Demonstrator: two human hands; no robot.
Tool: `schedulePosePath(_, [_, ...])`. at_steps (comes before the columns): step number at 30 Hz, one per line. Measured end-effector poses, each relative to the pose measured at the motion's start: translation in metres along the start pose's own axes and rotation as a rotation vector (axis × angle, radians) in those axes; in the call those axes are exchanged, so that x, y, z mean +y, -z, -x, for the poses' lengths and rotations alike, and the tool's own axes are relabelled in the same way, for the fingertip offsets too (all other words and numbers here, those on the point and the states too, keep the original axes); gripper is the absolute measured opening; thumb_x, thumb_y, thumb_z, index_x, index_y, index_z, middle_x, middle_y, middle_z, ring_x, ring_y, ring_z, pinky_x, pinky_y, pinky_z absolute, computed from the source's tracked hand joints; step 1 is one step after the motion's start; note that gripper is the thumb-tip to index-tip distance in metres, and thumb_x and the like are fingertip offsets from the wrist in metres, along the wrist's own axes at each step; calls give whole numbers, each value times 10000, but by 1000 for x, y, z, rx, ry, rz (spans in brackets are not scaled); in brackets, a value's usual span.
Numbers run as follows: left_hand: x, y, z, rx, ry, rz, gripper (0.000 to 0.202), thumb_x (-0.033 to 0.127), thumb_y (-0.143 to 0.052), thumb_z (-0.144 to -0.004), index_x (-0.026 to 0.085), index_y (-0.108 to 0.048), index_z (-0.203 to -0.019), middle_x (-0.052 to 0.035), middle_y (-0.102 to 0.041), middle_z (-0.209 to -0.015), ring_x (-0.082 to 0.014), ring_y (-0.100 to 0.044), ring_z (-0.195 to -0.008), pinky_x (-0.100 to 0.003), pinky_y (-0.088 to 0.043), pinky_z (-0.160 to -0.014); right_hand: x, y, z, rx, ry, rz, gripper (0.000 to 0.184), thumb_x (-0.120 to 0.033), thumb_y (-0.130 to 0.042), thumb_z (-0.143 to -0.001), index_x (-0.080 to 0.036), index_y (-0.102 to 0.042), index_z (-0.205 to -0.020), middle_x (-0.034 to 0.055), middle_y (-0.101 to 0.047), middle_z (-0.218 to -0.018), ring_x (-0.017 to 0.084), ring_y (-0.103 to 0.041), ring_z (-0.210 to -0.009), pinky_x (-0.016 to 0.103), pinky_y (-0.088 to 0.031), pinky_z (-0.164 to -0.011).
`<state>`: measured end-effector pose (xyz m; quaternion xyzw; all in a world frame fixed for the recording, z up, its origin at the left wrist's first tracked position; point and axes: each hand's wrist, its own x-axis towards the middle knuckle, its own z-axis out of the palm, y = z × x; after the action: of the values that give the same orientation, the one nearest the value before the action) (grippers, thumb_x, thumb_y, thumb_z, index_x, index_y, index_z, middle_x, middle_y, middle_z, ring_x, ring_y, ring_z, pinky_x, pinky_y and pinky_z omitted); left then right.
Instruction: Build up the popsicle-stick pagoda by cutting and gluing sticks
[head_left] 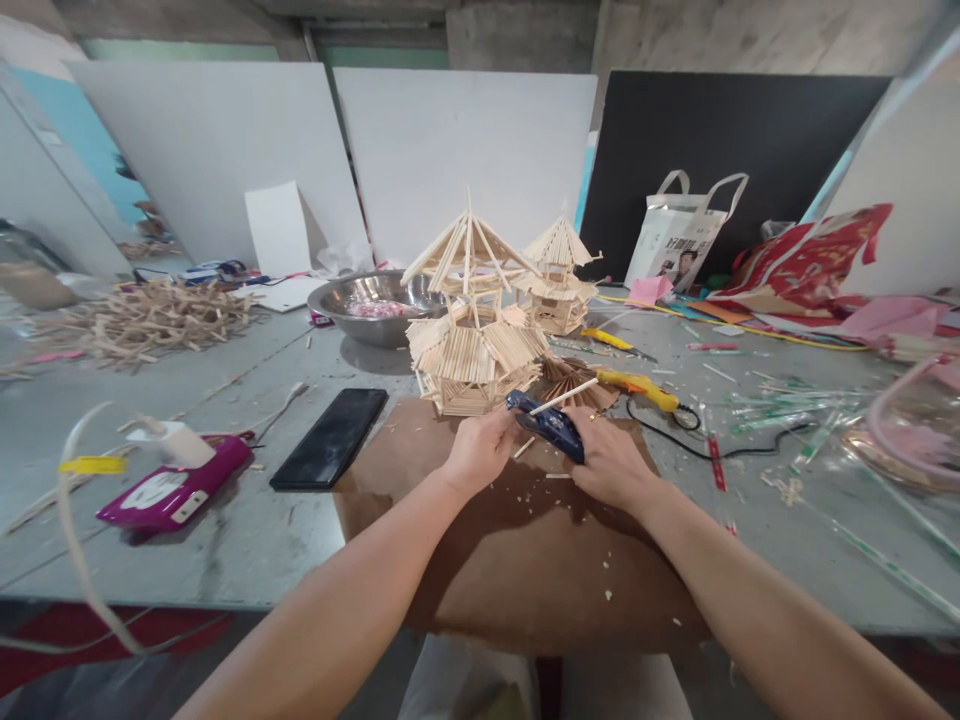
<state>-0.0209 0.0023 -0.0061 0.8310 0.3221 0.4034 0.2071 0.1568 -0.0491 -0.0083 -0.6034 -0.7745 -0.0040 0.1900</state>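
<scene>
My right hand is closed around a dark blue hand tool, whose narrow end points left. My left hand is closed at that narrow end; the tool hides part of its fingers, and what they pinch does not show. A thin wooden stick slants across the top of the tool. Below lies a brown board with short stick offcuts and chips. Just behind the hands stands a pavilion model built of pale sticks, with a raised pointed roof.
Behind it are a second stick model and a metal bowl. A black phone and purple power strip lie left, near a stick pile. A yellow glue gun, its cord and plastic wrappers lie right.
</scene>
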Motion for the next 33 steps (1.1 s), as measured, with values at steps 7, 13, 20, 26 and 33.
schedulePosePath(7, [1, -1, -1, -135, 54, 279, 282, 304, -385, -791, 164, -568, -629, 8, -491, -490, -71, -386, -393, -194, -316, -443, 6, -1, -1, 60, 77, -11, 518, -176, -473, -602, -126, -392, -1112, 116, -518, -1035, 223, -485, -904, 317, -355, -756])
schedulePosePath(13, [-2, -1, -3, -14, -61, 83, 198, 175, -420, -738, 178, -594, -643, -18, -519, -543, -127, -484, -544, -228, -354, -557, 10, -4, -3, 49, 104, -27, 507, -156, -466, -588, -124, -404, -1090, 104, -538, -1000, 219, -490, -892, 309, -355, -755])
schedulePosePath(20, [0, -3, -2, -105, 122, 260, 237, 230, -427, -750, 158, -520, -544, 14, -483, -457, -81, -431, -412, -193, -320, -437, 1, -5, -2, 48, -36, 20, 485, -181, -461, -619, -128, -405, -1097, 106, -516, -999, 226, -486, -891, 314, -361, -751])
schedulePosePath(26, [0, -8, -1, -207, 339, 579, 208, 281, -455, -730, 150, -461, -569, 39, -490, -432, -41, -365, -283, -171, -250, -317, 3, -4, -2, 96, -14, 13, 546, -126, -461, -571, -130, -388, -1112, 111, -485, -1048, 222, -458, -939, 312, -342, -814])
schedulePosePath(33, [3, -3, -1, -181, 196, 319, 220, 235, -387, -761, 148, -460, -573, 40, -473, -439, -44, -393, -322, -169, -296, -362, 4, -5, -1, 176, 43, -15, 533, -123, -469, -565, -132, -395, -1093, 125, -469, -1060, 241, -432, -982, 354, -344, -840])
